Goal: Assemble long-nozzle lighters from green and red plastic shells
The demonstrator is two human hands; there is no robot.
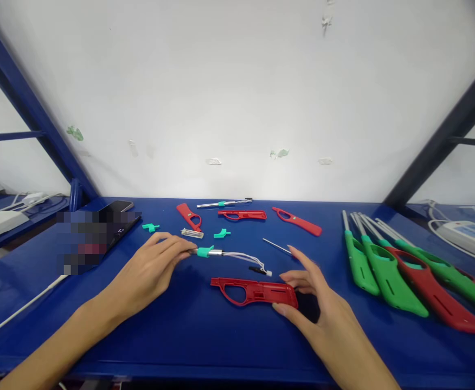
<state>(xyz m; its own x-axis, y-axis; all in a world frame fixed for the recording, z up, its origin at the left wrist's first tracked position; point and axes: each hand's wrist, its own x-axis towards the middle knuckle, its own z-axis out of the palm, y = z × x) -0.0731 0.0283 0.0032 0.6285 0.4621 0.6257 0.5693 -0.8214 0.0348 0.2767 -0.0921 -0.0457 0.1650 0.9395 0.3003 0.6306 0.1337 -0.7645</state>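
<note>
My left hand (156,264) pinches the left end of a lighter nozzle assembly: a metal tube (217,252) with a mint-green trigger (204,252) on it. White wires (249,257) trail rightward from the tube to a small black piece (257,270) with a white tip. Closer to me, a red lighter shell half (262,291) lies with its hollow inner side up. The thumb and fingers of my right hand (313,298) grip its right end. A thin metal rod (277,246) lies just beyond my right fingertips.
Farther back are red shell pieces (243,215), another tube with wires (221,204), loose green triggers (222,233) and a clear part (192,233). Several green and red lighters (392,271) lie at right. A phone (117,208) and white cable (21,309) are at left. A white wall (237,97) stands behind.
</note>
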